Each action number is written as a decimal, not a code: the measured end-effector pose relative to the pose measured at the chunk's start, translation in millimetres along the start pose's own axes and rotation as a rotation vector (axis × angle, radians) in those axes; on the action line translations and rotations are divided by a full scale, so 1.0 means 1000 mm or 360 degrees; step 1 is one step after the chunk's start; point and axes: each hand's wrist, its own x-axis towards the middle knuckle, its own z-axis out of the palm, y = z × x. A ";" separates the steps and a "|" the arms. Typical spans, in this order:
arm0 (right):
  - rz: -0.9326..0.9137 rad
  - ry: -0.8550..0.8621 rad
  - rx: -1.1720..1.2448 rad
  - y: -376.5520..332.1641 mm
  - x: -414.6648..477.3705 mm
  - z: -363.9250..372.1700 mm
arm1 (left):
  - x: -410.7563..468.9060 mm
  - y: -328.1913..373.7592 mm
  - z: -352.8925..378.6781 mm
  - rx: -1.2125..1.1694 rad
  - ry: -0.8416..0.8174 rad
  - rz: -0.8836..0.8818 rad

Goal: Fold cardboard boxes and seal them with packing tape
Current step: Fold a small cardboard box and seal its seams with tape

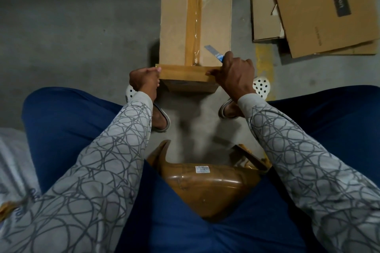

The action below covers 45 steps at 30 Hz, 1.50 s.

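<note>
A closed cardboard box (174,26) stands on the concrete floor in front of my feet. A strip of brown packing tape (194,24) runs lengthwise down its top. A second brown tape strip (185,71) lies across the box's near edge. My left hand (144,80) pinches the left end of this strip. My right hand (234,74) presses the strip's right end and grips a blue utility knife (213,52), whose blade points up-left over the box. A large roll of brown tape (205,189) rests between my knees.
Flattened cardboard boxes (320,6) lie stacked at the upper right on the floor. A yellow painted mark (265,61) is right of the box. My white perforated shoes (261,86) flank the box. A grey sack (14,162) sits at the left edge.
</note>
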 end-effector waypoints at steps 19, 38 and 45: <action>-0.0113 -0.0047 -0.0156 0.007 0.005 -0.018 | 0.001 -0.004 0.009 0.0179 -0.0030 -0.0036; -0.0282 -0.0040 -0.0372 0.055 0.030 0.015 | -0.005 -0.002 0.006 0.0269 -0.0031 -0.0083; -0.0291 0.0013 -0.0320 0.057 0.033 0.047 | 0.003 -0.012 0.007 0.0281 -0.0066 -0.0074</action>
